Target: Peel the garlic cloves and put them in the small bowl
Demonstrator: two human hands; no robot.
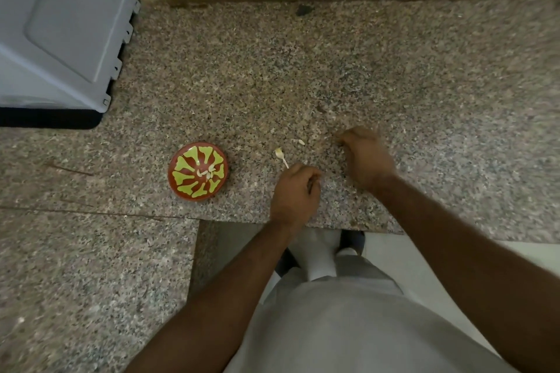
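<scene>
A small red bowl point(197, 171) with a yellow-green pattern stands on the granite counter and holds a few pale peeled garlic cloves point(207, 172) at its middle. To its right is my left hand point(295, 191), fingers curled shut. A thin pale garlic stalk point(282, 157) with a white piece at its tip sticks out from the hand's top left. My right hand point(366, 157) is further right, motion-blurred, with its fingers curled down onto the counter; anything inside it is hidden. A small pale garlic scrap point(301, 142) lies between the two hands.
A grey appliance point(60, 27) fills the back left corner of the counter point(303, 70). A wall runs along the back. The counter's front edge is just below my hands, with my legs and the floor under it. A lower counter section extends at the left front.
</scene>
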